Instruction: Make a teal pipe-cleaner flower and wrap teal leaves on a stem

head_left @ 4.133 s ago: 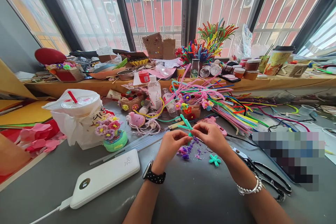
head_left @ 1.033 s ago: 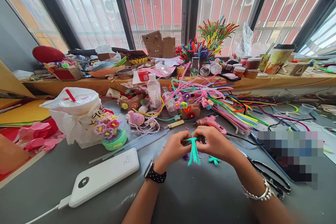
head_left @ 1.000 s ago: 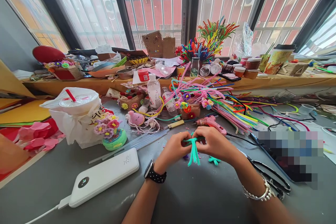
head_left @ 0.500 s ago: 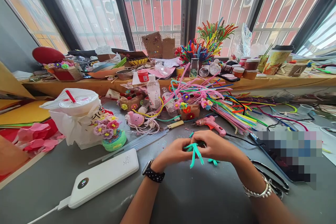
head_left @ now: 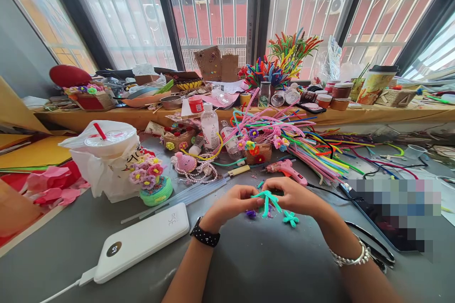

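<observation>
Between both hands, above the grey table, hangs a bent turquoise pipe cleaner (head_left: 266,202) with several arms, two of them pointing down. My left hand (head_left: 236,203) pinches its left end between thumb and fingers. On the other side my right hand (head_left: 291,196) is closed on its right end. A turquoise pipe-cleaner flower (head_left: 291,218) lies on the table just below my right hand. Under my left fingertips sits a small purple piece (head_left: 250,214), partly hidden. Beyond my right hand rests a pink glue gun (head_left: 287,170).
At left stand a white power bank (head_left: 142,241), a bagged drink cup (head_left: 106,156) and a flower pot (head_left: 156,191). Clear glue sticks (head_left: 192,194) lie behind my left hand. A heap of pipe cleaners (head_left: 313,151) spreads at the back; a phone (head_left: 387,218) lies at right.
My hands have drawn slightly apart and the turquoise pipe cleaner shows more openly. The turquoise flower and purple piece on the table have come into clearer view.
</observation>
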A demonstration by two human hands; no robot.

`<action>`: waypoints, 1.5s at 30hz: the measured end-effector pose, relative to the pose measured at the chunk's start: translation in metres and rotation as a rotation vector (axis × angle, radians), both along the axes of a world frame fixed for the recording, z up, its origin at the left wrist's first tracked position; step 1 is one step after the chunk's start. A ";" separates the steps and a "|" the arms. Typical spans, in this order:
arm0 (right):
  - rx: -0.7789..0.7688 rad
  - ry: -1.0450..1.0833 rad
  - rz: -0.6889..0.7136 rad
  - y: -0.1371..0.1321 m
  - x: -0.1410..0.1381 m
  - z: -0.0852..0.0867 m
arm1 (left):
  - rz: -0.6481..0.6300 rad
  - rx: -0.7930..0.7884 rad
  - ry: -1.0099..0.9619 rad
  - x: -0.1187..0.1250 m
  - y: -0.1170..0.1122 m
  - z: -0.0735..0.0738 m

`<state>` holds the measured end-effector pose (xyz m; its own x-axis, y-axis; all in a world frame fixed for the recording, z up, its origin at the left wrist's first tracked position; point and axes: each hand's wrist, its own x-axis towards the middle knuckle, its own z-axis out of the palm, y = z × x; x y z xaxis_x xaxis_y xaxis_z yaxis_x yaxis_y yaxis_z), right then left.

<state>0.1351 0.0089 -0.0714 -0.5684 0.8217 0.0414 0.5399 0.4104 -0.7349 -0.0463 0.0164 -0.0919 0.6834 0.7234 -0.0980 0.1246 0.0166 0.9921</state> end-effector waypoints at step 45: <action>0.294 0.105 -0.211 0.000 -0.005 0.005 | 0.103 0.030 -0.003 0.009 -0.004 0.006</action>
